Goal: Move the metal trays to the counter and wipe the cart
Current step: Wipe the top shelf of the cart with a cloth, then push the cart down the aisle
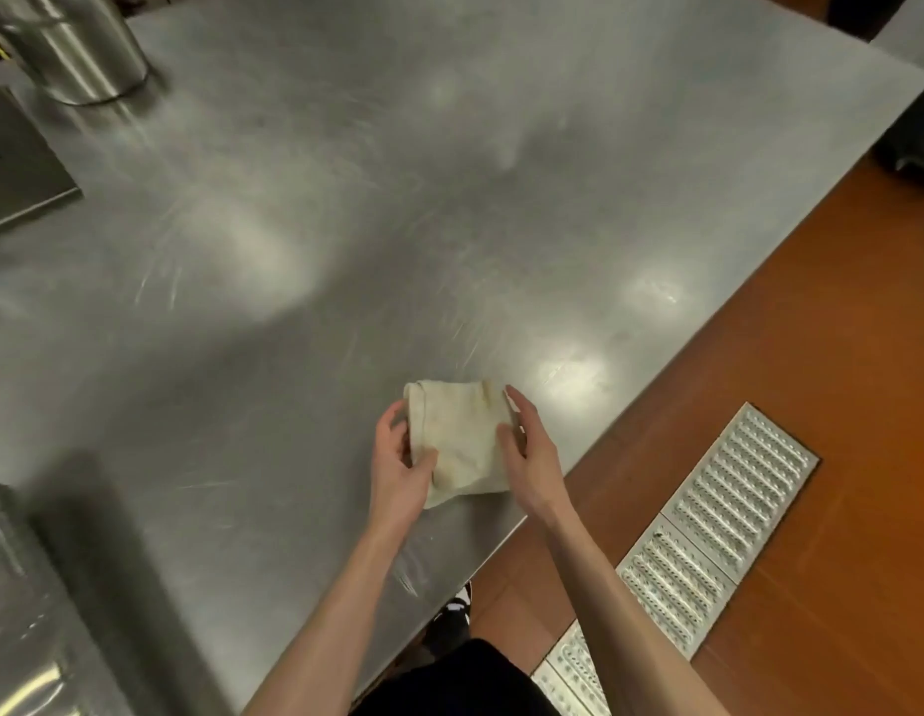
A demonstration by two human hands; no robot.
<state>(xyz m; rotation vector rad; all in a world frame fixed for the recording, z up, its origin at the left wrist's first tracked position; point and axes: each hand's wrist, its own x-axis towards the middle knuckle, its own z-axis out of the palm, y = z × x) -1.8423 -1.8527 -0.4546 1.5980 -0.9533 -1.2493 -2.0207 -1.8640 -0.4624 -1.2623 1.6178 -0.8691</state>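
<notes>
A folded cream cloth (462,436) lies on the steel counter (397,224) near its front right edge. My left hand (397,465) grips the cloth's left side, thumb on top and fingers curled round its edge. My right hand (527,454) holds the cloth's right side, thumb pressed on the fabric and fingers along its edge. A metal tray (41,612) shows at the bottom left. Whether the cloth is lifted off the steel I cannot tell.
A steel pot (72,43) stands at the far left corner, with a flat metal slab (20,167) in front of it. Right of the counter lies an orange floor (836,354) with metal drain grates (707,540). My shoe (457,607) shows below the counter edge.
</notes>
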